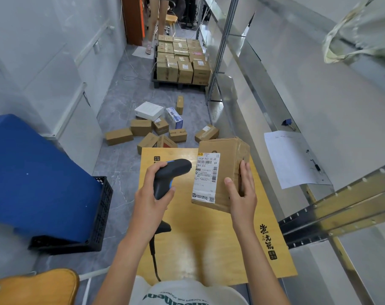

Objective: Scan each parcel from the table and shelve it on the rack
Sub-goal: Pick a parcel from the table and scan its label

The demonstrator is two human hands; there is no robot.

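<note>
With the right hand (242,192) gripping the cardboard parcel (222,172), the left hand (151,194), curled round the barcode scanner (169,177), should aim squarely at the shipping label (205,177) just beside it.

A blue cushion (33,179) is seen resting in a black crate (99,216) at the left. A sheet of paper (292,157), a pen (314,164) on it and a blue binder clip (287,123) nearby are seen at the right.
</note>
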